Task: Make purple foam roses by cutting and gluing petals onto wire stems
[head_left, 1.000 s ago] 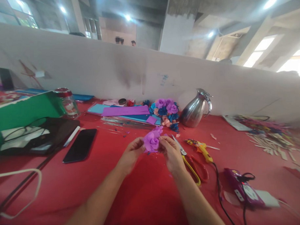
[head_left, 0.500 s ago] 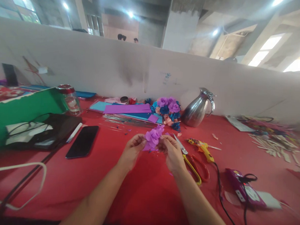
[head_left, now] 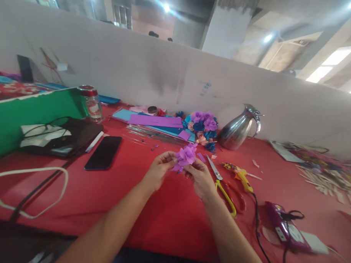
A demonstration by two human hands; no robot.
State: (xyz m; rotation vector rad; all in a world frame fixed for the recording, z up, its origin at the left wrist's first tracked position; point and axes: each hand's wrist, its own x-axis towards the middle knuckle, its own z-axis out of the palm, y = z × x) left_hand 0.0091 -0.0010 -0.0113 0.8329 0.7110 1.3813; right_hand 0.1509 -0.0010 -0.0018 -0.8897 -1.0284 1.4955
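Between my two hands, above the red table (head_left: 167,216), is a purple paper flower (head_left: 187,155) with ruffled petals. My left hand (head_left: 160,168) pinches its left side between thumb and fingers. On its lower right, the fingers of my right hand (head_left: 197,176) are closed on it too; the fingertips are partly hidden. Just right of my right hand lie scissors (head_left: 223,187) with one yellow and one red handle. A yellow glue gun (head_left: 243,179) rests beyond them. Behind the flower sits a bunch of purple, blue and peach paper flowers (head_left: 202,126).
Purple paper strips (head_left: 154,120) lie on blue sheets, near thin wires (head_left: 152,133). A steel jug (head_left: 238,129) stands by the wall. Leftward are a phone (head_left: 103,153), a glass jar (head_left: 92,105) and a green box (head_left: 39,117). A purple power strip (head_left: 286,227) and cords lie right.
The camera view has turned and tilted, so the table contents appear shifted rightward. The flower has turned slightly in my fingers, its petals facing me more. Both hands still hold it.
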